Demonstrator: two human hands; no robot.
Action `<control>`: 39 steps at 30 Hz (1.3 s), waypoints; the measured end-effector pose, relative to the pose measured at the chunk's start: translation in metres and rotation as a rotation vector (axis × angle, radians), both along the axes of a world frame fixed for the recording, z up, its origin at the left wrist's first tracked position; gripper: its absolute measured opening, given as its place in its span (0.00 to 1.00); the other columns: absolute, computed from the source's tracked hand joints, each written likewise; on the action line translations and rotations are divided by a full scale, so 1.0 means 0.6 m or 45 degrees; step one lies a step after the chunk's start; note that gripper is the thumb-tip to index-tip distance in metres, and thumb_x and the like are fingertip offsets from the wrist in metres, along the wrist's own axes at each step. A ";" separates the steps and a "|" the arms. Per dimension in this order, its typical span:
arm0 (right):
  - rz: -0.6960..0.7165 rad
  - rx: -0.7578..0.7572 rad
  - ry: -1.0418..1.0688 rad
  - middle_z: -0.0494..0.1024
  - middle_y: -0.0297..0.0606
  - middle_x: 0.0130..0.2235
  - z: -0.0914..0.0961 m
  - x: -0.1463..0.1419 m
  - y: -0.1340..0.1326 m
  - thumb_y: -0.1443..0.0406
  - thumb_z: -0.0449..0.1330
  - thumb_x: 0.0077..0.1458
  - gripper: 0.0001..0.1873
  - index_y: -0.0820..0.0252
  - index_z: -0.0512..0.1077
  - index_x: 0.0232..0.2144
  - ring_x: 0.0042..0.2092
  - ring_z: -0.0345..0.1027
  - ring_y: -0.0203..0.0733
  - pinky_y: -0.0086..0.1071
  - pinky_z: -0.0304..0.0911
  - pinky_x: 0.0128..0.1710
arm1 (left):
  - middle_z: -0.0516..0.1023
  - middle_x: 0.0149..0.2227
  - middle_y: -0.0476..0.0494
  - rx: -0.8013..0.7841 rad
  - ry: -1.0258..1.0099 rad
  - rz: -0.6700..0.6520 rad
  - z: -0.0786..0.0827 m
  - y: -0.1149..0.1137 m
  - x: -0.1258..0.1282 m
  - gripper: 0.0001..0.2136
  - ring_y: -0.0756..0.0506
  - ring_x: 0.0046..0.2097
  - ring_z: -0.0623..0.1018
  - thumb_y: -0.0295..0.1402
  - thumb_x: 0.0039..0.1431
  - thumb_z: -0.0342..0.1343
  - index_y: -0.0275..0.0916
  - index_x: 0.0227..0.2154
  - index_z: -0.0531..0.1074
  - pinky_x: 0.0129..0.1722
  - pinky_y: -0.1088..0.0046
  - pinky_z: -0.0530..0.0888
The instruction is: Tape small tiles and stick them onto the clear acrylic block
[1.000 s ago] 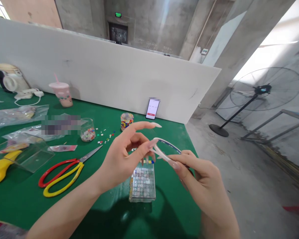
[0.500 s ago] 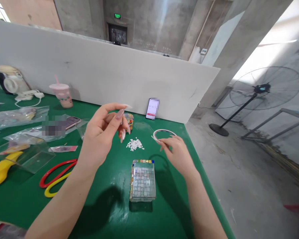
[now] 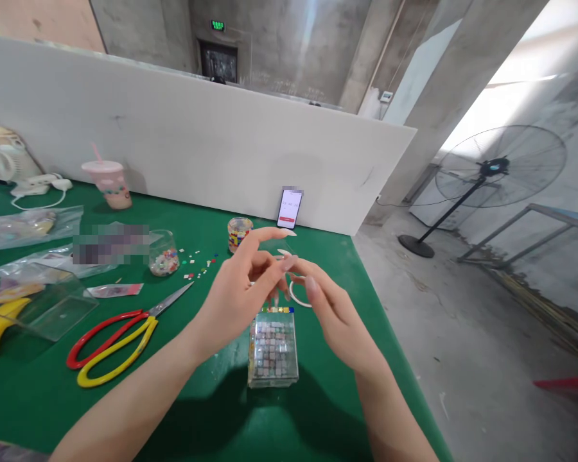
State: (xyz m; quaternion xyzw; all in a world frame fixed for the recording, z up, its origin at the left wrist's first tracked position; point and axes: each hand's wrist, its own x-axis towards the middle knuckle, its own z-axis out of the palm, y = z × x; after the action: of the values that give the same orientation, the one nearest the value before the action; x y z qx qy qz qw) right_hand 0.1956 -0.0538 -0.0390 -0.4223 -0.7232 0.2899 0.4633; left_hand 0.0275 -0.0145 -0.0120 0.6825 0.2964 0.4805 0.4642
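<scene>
My right hand [image 3: 340,314] has its fingers closed on a thin white ring [image 3: 299,301], which shows partly below its fingertips. Close against those fingertips is my left hand [image 3: 241,289], its thumb bent in toward the curled fingers and its index finger reaching forward. Whatever lies in the left fingers is too small or too hidden to name. Directly below both hands a clear box [image 3: 273,353] rests on the green table; pale square tiles show through it and coloured tiles line its far edge. The heap of small white pieces is hidden behind my hands.
Red-and-yellow scissors [image 3: 147,321] lie left, by a clear cup of mosaic pieces [image 3: 164,260] and scattered bits. A tile-covered jar [image 3: 238,234] and propped phone [image 3: 289,208] stand behind. Further left are a pink cup [image 3: 108,186], clear tray [image 3: 67,308] and yellow-handled tool [image 3: 2,327].
My left hand has moved right and my right hand slightly left, so their fingertips now meet over the clear box. The white ring has come along, lower and tilted. The view has shifted slightly.
</scene>
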 end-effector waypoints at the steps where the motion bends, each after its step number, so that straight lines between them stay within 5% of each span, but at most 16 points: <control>1: 0.039 0.043 0.056 0.69 0.33 0.62 0.003 -0.009 -0.008 0.61 0.47 0.70 0.20 0.44 0.64 0.61 0.63 0.62 0.37 0.36 0.62 0.62 | 0.73 0.22 0.57 -0.048 -0.057 -0.033 -0.001 -0.002 0.004 0.14 0.53 0.23 0.74 0.38 0.64 0.58 0.46 0.50 0.66 0.23 0.81 0.73; 7: -0.095 0.291 0.120 0.71 0.34 0.60 -0.003 -0.033 -0.033 0.67 0.58 0.64 0.26 0.38 0.66 0.60 0.59 0.68 0.42 0.35 0.70 0.54 | 0.78 0.20 0.56 -0.247 -0.232 -0.067 0.009 -0.016 0.008 0.14 0.52 0.23 0.77 0.36 0.56 0.66 0.43 0.43 0.71 0.27 0.79 0.77; 14: -0.135 0.426 0.224 0.75 0.34 0.56 0.003 -0.036 -0.047 0.70 0.59 0.62 0.25 0.36 0.71 0.56 0.55 0.72 0.43 0.34 0.74 0.48 | 0.81 0.31 0.52 0.182 -0.325 0.214 -0.015 -0.050 0.025 0.07 0.51 0.29 0.81 0.35 0.62 0.60 0.45 0.43 0.70 0.29 0.77 0.79; 18: -0.153 0.271 0.505 0.79 0.33 0.51 0.000 -0.049 -0.048 0.63 0.58 0.64 0.14 0.38 0.78 0.48 0.54 0.73 0.45 0.39 0.74 0.49 | 0.75 0.27 0.55 0.359 -0.287 0.194 -0.030 -0.066 0.031 0.08 0.54 0.24 0.74 0.33 0.70 0.50 0.49 0.49 0.66 0.24 0.81 0.73; 22: -0.204 0.094 0.763 0.81 0.34 0.48 -0.009 -0.066 -0.044 0.58 0.63 0.59 0.07 0.42 0.82 0.37 0.54 0.73 0.48 0.40 0.76 0.45 | 0.74 0.27 0.56 0.152 -0.347 0.092 -0.026 -0.074 0.035 0.09 0.55 0.24 0.72 0.33 0.69 0.52 0.51 0.49 0.65 0.23 0.83 0.72; 25: -0.270 0.082 0.808 0.82 0.37 0.44 -0.014 -0.073 -0.043 0.56 0.63 0.58 0.11 0.48 0.82 0.27 0.54 0.73 0.51 0.43 0.74 0.46 | 0.72 0.22 0.58 -0.118 -0.419 -0.010 -0.018 -0.073 0.039 0.11 0.54 0.21 0.70 0.37 0.65 0.56 0.49 0.48 0.63 0.20 0.82 0.70; 28: -0.239 0.067 0.875 0.82 0.38 0.44 -0.017 -0.074 -0.044 0.58 0.63 0.59 0.09 0.48 0.82 0.30 0.45 0.76 0.46 0.37 0.75 0.36 | 0.69 0.20 0.59 -0.188 -0.398 -0.074 -0.017 -0.069 0.044 0.14 0.54 0.18 0.66 0.40 0.65 0.56 0.48 0.49 0.61 0.17 0.81 0.66; 30: -0.201 0.046 0.919 0.81 0.37 0.44 -0.016 -0.072 -0.045 0.60 0.63 0.60 0.07 0.47 0.82 0.34 0.42 0.76 0.43 0.34 0.74 0.33 | 0.68 0.22 0.59 -0.120 -0.351 -0.032 -0.023 -0.063 0.047 0.15 0.54 0.19 0.65 0.40 0.64 0.57 0.48 0.49 0.60 0.17 0.81 0.65; 35: -0.279 0.071 0.925 0.80 0.34 0.39 -0.007 -0.061 -0.046 0.60 0.63 0.60 0.07 0.47 0.82 0.33 0.45 0.73 0.40 0.34 0.70 0.47 | 0.64 0.25 0.57 0.390 -0.311 0.242 -0.032 -0.046 0.033 0.05 0.55 0.22 0.64 0.39 0.69 0.50 0.45 0.41 0.61 0.21 0.81 0.65; 39: -0.299 0.125 0.877 0.80 0.32 0.39 0.003 -0.046 -0.045 0.62 0.63 0.61 0.07 0.46 0.82 0.35 0.45 0.73 0.37 0.31 0.70 0.46 | 0.64 0.22 0.58 0.771 0.245 0.094 -0.013 -0.045 0.002 0.03 0.56 0.20 0.63 0.31 0.68 0.50 0.40 0.39 0.68 0.19 0.82 0.62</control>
State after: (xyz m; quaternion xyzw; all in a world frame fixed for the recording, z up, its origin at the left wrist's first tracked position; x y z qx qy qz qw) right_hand 0.1681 -0.0806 -0.0373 -0.3573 -0.4844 0.3250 0.7294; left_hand 0.0289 -0.0417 -0.0198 0.8206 0.2070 0.4968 0.1923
